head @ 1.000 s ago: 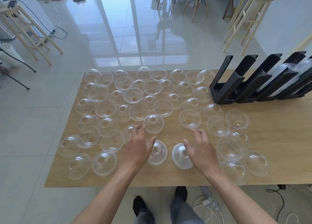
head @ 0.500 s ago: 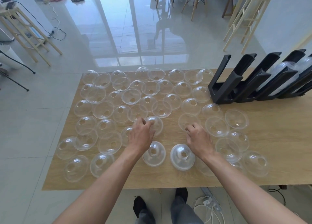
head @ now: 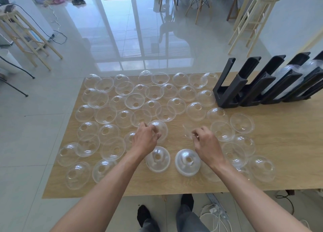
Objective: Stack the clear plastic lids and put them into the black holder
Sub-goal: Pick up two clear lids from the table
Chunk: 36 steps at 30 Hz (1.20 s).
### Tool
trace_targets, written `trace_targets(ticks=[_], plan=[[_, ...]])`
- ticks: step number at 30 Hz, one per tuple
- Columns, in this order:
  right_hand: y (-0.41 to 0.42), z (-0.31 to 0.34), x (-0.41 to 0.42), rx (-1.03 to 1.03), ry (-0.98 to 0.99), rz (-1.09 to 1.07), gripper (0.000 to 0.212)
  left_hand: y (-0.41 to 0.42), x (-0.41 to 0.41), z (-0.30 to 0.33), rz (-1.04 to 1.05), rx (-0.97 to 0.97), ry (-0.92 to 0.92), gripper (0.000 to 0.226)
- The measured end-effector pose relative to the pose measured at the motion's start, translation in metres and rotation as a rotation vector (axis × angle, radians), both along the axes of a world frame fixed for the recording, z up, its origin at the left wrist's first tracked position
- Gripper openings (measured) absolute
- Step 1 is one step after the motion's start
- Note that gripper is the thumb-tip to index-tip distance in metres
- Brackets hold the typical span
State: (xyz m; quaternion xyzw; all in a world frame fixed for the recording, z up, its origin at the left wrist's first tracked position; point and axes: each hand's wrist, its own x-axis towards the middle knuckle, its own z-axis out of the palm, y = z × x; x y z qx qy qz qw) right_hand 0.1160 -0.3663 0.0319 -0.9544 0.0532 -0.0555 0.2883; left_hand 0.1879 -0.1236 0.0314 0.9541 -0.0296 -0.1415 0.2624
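Note:
Several clear dome lids cover the wooden table. My left hand pinches the near edge of one dome lid in the middle of the table. My right hand has its fingers closed on the rim of another clear lid, which is faint and partly hidden by the fingers. Two small stacks of lids sit close to me, one below my left hand and one below my right. The black holder stands at the back right with lid stacks in its far slots.
Loose lids crowd the table's left half and the area right of my right hand. Wooden stools and chairs stand on the tiled floor beyond. Cables lie on the floor under the table's near edge.
Both hands moved away from the two near stacks toward the table's middle. Each has closed its fingers on a single lid there.

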Motion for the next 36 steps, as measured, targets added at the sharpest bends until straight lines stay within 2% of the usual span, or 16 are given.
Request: trace_targets(ticks=[5,12,16,18,21,25,27,29,31,34,36], plan=[[0.0,0.026,-0.012,0.354,-0.036,-0.224,0.008,0.005,0.005,0.019,0.025,-0.058,-0.011,0.021],[-0.001,0.038,-0.064,1.03,0.18,-0.564,0.014,0.02,-0.017,0.043,0.012,-0.11,0.073,0.013],[0.012,0.017,-0.1,1.165,0.299,-0.68,0.016,0.029,-0.047,0.04,-0.025,-0.116,0.185,0.017],[0.019,0.004,-0.108,1.101,0.331,-0.708,0.015,0.028,-0.062,0.035,-0.035,-0.096,0.238,0.016],[0.024,-0.005,-0.109,0.802,0.337,-0.659,0.014,0.02,-0.077,0.026,-0.006,-0.04,0.245,0.017],[0.024,-0.004,-0.112,0.318,0.256,-0.455,0.023,0.015,-0.088,0.02,0.002,-0.023,0.119,0.022],[0.024,-0.005,-0.114,0.188,0.168,-0.372,0.024,0.018,-0.092,0.015,-0.003,-0.035,0.037,0.027],[0.027,-0.003,-0.114,0.108,0.097,-0.27,0.028,0.02,-0.098,0.009,0.01,-0.02,-0.043,0.044],[0.032,-0.003,-0.113,0.005,0.07,-0.137,0.038,0.021,-0.101,0.0,-0.001,0.022,-0.078,0.073],[0.038,-0.007,-0.104,-0.182,0.163,-0.041,0.07,0.019,-0.102,-0.01,-0.01,0.02,0.004,0.108],[0.039,-0.011,-0.096,-0.245,0.233,-0.039,0.081,0.016,-0.102,-0.014,-0.021,0.031,0.056,0.116]])
